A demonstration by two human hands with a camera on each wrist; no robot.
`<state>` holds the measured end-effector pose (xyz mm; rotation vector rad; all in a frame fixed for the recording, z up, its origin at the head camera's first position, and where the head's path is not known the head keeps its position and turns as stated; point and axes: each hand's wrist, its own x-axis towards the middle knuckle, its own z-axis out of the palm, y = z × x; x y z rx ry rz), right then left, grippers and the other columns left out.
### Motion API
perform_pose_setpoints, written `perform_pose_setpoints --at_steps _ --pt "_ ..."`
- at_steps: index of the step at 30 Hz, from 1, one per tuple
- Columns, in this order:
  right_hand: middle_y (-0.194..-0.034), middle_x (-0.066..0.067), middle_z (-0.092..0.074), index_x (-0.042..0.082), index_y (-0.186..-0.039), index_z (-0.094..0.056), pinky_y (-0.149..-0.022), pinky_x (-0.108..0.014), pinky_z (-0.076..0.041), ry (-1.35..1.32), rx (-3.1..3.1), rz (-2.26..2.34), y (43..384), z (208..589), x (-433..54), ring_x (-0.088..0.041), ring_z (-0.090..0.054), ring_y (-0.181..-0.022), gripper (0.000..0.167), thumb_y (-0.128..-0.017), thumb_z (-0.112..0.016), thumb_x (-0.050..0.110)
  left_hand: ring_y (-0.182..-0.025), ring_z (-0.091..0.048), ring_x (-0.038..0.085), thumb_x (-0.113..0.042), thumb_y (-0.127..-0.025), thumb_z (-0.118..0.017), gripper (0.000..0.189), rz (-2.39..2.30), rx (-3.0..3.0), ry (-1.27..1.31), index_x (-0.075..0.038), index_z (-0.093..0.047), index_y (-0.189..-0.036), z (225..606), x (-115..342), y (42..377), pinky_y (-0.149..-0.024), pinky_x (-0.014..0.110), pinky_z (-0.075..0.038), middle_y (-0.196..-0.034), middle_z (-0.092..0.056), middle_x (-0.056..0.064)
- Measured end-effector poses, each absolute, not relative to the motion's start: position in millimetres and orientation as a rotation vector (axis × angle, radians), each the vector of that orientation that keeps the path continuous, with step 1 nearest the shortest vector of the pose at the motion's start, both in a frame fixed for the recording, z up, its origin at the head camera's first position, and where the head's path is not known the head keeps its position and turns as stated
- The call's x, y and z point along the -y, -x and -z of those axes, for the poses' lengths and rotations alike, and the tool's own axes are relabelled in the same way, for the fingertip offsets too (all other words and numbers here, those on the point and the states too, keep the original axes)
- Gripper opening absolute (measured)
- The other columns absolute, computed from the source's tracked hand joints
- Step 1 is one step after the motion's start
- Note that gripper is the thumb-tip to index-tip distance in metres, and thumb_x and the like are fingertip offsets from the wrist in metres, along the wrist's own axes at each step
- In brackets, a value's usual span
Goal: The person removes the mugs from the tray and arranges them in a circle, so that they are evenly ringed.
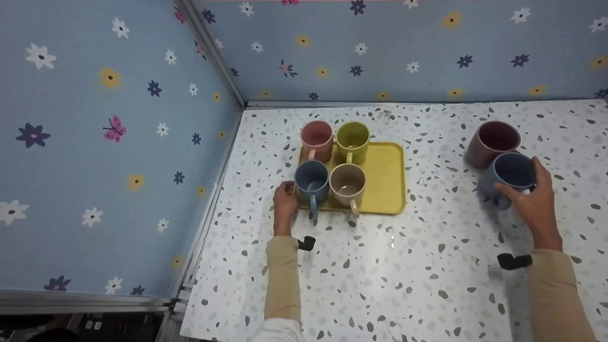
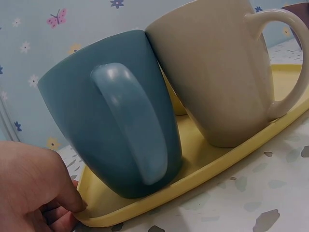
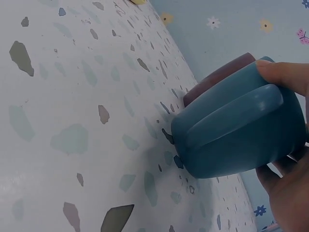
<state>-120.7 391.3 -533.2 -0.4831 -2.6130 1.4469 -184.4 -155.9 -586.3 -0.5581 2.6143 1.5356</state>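
Observation:
My right hand (image 1: 536, 199) grips a blue mug (image 3: 227, 125) round its upper body, thumb on the near side, the handle facing the right wrist camera. Whether its base touches the table I cannot tell. Just behind that mug stands a maroon mug (image 1: 498, 137), handle not in view. At the left, my left hand (image 1: 286, 202) pinches the left edge of a yellow tray (image 1: 387, 178) near its front corner. On the tray's left part stand a pink mug (image 1: 317, 137), a green mug (image 1: 352, 140), a second blue mug (image 2: 116, 116) and a beige mug (image 2: 217, 72), all upright.
The speckled white table (image 1: 380, 285) meets a flowered blue panel (image 1: 403, 57) at the back and another panel (image 1: 95, 190) on the left. Bare tray surface lies right of the mugs. Open tabletop separates the tray from the right-hand mugs.

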Motion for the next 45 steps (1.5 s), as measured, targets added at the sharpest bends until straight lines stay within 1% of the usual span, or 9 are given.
perform_pose_setpoints --at_steps 10,16,22,25,29,33,36,39,45 --pt "-0.162 -0.003 0.001 0.027 -0.154 0.0 -0.121 -0.036 -0.004 0.48 2.602 -1.48 121 535 -392 -0.017 -0.002 -0.149 0.1 -0.084 -0.071 0.035 -0.113 -0.056 0.025 0.001 -0.092 -0.042 0.035 -1.535 -2.603 0.558 -0.005 -0.058 -0.123 586 156 185 -0.099 0.037 -0.045 -0.117 -0.06 0.014" --pt "-0.162 -0.006 0.001 0.023 -0.155 0.0 -0.121 -0.038 -0.003 0.437 2.597 -1.464 121 533 -389 -0.019 -0.002 -0.149 0.099 -0.085 -0.07 0.032 -0.11 -0.057 0.026 0.003 -0.091 -0.042 0.036 -1.571 -2.615 0.551 -0.002 -0.059 -0.121 589 156 184 -0.097 0.037 -0.046 -0.114 -0.062 0.015" --pt "-0.161 -0.009 0.004 0.019 -0.155 0.002 -0.12 -0.041 0.002 0.428 2.613 -1.427 120 530 -388 -0.023 0.001 -0.148 0.1 -0.085 -0.069 0.032 -0.107 -0.058 0.026 0.003 -0.09 -0.043 0.035 -1.6 -2.6 0.576 -0.002 -0.059 -0.12 590 155 185 -0.095 0.036 -0.046 -0.112 -0.061 0.015" --pt "-0.161 -0.006 0.007 0.022 -0.155 0.002 -0.12 -0.042 0.003 0.45 2.608 -1.423 120 525 -387 -0.022 0.004 -0.148 0.096 -0.087 -0.066 0.033 -0.108 -0.057 0.026 0.003 -0.09 -0.042 0.035 -1.585 -2.602 0.577 -0.002 -0.059 -0.121 589 155 184 -0.096 0.037 -0.046 -0.113 -0.061 0.015" --pt "-0.162 0.002 0.004 0.031 -0.154 -0.002 -0.12 -0.039 0.002 0.491 2.559 -1.431 119 514 -384 -0.014 0.004 -0.148 0.087 -0.09 -0.061 0.032 -0.109 -0.057 0.027 0.003 -0.09 -0.042 0.035 -1.584 -2.605 0.564 -0.002 -0.059 -0.121 587 155 184 -0.097 0.037 -0.046 -0.114 -0.061 0.016" --pt "-0.161 0.007 0.0 0.034 -0.153 -0.006 -0.12 -0.033 0.001 0.481 2.509 -1.445 119 504 -379 -0.008 0.001 -0.148 0.082 -0.091 -0.06 0.031 -0.109 -0.058 0.027 0.002 -0.091 -0.042 0.034 -1.598 -2.61 0.554 -0.001 -0.059 -0.12 587 156 184 -0.096 0.038 -0.046 -0.114 -0.061 0.016" --pt "-0.161 0.008 -0.003 0.034 -0.153 -0.009 -0.12 -0.031 -0.001 0.45 2.482 -1.434 120 499 -374 -0.006 -0.002 -0.147 0.081 -0.09 -0.06 0.028 -0.109 -0.059 0.028 0.002 -0.091 -0.043 0.034 -1.597 -2.621 0.541 -0.001 -0.059 -0.12 588 157 185 -0.096 0.037 -0.046 -0.114 -0.062 0.017" --pt "-0.16 0.007 -0.009 0.033 -0.152 -0.013 -0.119 -0.028 -0.005 0.387 2.446 -1.429 122 497 -367 -0.006 -0.007 -0.146 0.08 -0.089 -0.062 0.024 -0.109 -0.059 0.028 0.003 -0.09 -0.043 0.034 -1.585 -2.628 0.538 0.0 -0.059 -0.12 589 157 185 -0.096 0.037 -0.047 -0.114 -0.062 0.017" --pt "-0.157 0.001 -0.019 0.026 -0.152 -0.022 -0.117 -0.028 -0.01 0.227 2.381 -1.432 127 497 -353 -0.01 -0.018 -0.144 0.081 -0.084 -0.066 0.015 -0.112 -0.055 0.029 0.002 -0.091 -0.039 0.035 -1.505 -2.659 0.553 -0.002 -0.059 -0.121 587 155 184 -0.098 0.039 -0.044 -0.115 -0.059 0.017"
